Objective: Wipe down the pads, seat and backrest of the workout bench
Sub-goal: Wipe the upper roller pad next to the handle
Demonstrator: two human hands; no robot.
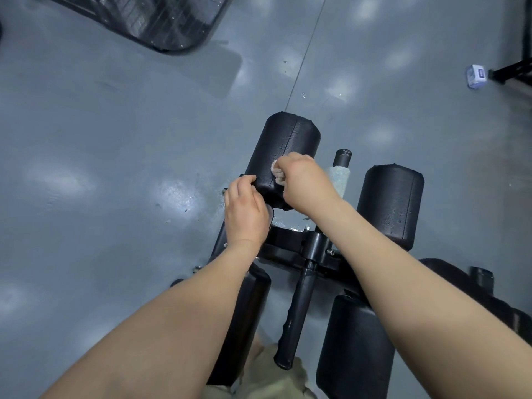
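Your right hand (305, 184) is clenching into a fist round a pale beige fluffy cloth (277, 176), so that only a bunched fold is showing past your curled fingers. It is pressing that cloth against the side of the far left black cylindrical vinyl pad (283, 145). Your left hand (244, 210) is gripping the same pad, its fingers curling over the pad's nearer left edge and touching the vinyl. The two hands are sitting just beside each other, the left one lower and further left. The cloth is lying between your right palm and the pad, near the pad's nearer end.

You are looking at four such pads in all: the one you are holding, a far right pad (391, 203), a near left pad (249, 321) partly under your left forearm, and a near right pad (357, 349). They are standing in two pairs on either side of one black metal centre bar (300, 309). One strip of grey-green towelling (338, 180) is wrapping the upright black tube just to the right of your right hand.

The bench is resting on a glossy grey floor (115, 139). One small blue and white box (476, 76) is lying well apart at the far right, and one black mesh frame (161, 21) is showing at the top left.
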